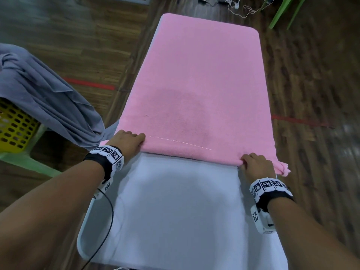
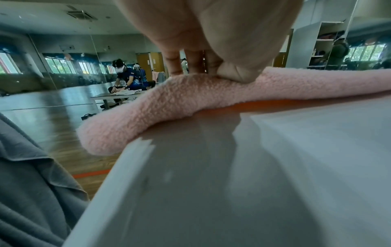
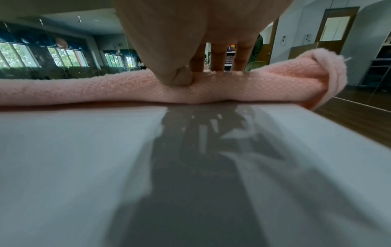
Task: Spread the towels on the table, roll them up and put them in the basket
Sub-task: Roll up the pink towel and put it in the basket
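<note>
Lying along the white table (image 1: 175, 211), the pink towel (image 1: 200, 78) is seen with its near edge turned over into a low roll. That roll is gripped near its left end by the left hand (image 1: 126, 142) and near its right end by the right hand (image 1: 257, 165), fingers curled over the top. In the head view the thumbs are hidden; in the left wrist view the thumb is seen pressed into the roll (image 2: 190, 103) from the near side, with the fingers (image 2: 173, 65) behind, and the same pinch is shown in the right wrist view on the roll's layered end (image 3: 306, 83).

A yellow perforated basket (image 1: 13, 125) is cut off at the left edge and partly covered by a grey towel (image 1: 44, 90); its inside cannot be made out. It is carried by a green plastic stool (image 1: 29, 162), only partly in frame. Square black-and-white markers are borne by the wristbands (image 1: 109, 155), but no readable writing is found. A seated person at a low table (image 2: 127, 80) is shown only in the left wrist view, blurred.
</note>
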